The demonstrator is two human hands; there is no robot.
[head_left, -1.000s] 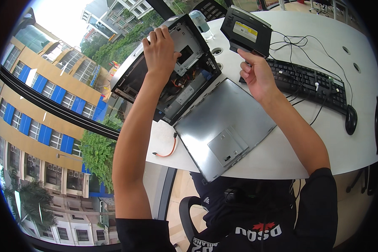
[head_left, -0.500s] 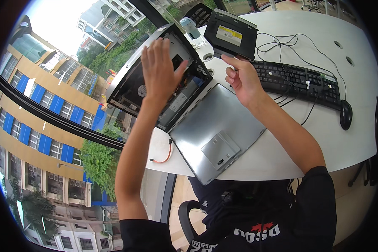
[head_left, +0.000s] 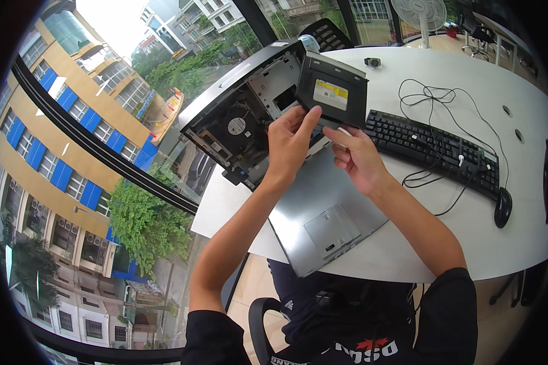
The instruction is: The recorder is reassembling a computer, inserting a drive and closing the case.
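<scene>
A black optical drive (head_left: pixel 314 112) with a yellow and white label is held up in front of me, tilted. My left hand (head_left: pixel 289 143) grips its lower left edge, thumb on the near face. At the lower right corner, my right hand (head_left: pixel 360 159) pinches the drive, its other fingers curled. Behind my left hand lies the opened computer case (head_left: pixel 216 131), a round fan and bare metal bays showing inside. Part of that case is hidden by the drive and my hand. Below both hands rests the silver side panel (head_left: pixel 322 225), flat on the table.
On the right are a black keyboard (head_left: pixel 432 149), a black mouse (head_left: pixel 502 208) and tangled black cables (head_left: pixel 432 97). A small dark round object (head_left: pixel 372 62) sits at the back of the white table (head_left: pixel 468 255). Windows line the left side.
My left hand has come away from over the case and moved right to take hold of the drive. The right hand keeps its pinch. The view has shifted.
</scene>
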